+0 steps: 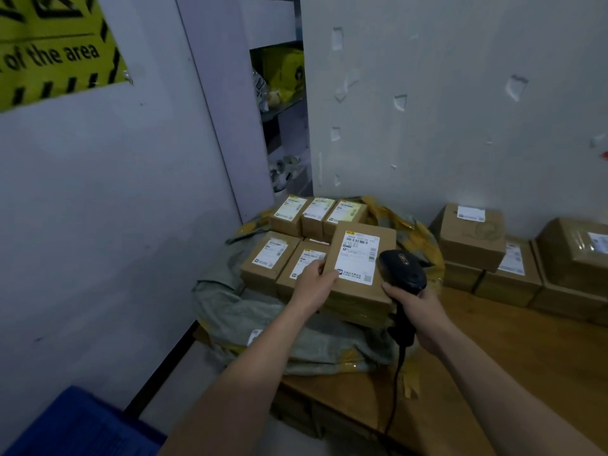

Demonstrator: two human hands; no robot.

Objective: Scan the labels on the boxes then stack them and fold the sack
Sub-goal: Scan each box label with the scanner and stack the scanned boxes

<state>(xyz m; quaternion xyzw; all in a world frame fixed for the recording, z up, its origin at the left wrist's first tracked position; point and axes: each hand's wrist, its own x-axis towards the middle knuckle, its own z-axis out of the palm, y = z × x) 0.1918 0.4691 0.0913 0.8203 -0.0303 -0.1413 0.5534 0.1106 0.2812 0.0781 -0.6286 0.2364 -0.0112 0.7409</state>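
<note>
Left hand [312,281] pinches the left edge of the held box [363,291], thumb on top at the lower left corner of its white label [358,260], fingers under the side. The label faces up toward the camera; barcode at top, print too small to read. Right hand [419,307] is curled round the grip of a black scanner [403,268], whose head sits just beside the right edge of the held box, level with the label. Scanner cable [394,386] drops from the grip down over the table [510,363] edge. The held box sits over more brown cartons of the same kind; contact with them cannot be judged. All of this lies on an opened grey-green sack [260,314] with yellow patches, crumpled at the left end of the wooden table, against the wall. Small boxes [269,258] in the sack: two in a near row left of the held box, three in a far row behind it, each label up. Well apart to the right, larger boxes [472,235] stand stacked along the wall, labels on top. Blue crate [82,429] at lower left, below table level. Yellow and black sign [49,51] on the left wall. A shelf [283,103] with yellow packages shows in the gap behind.
</note>
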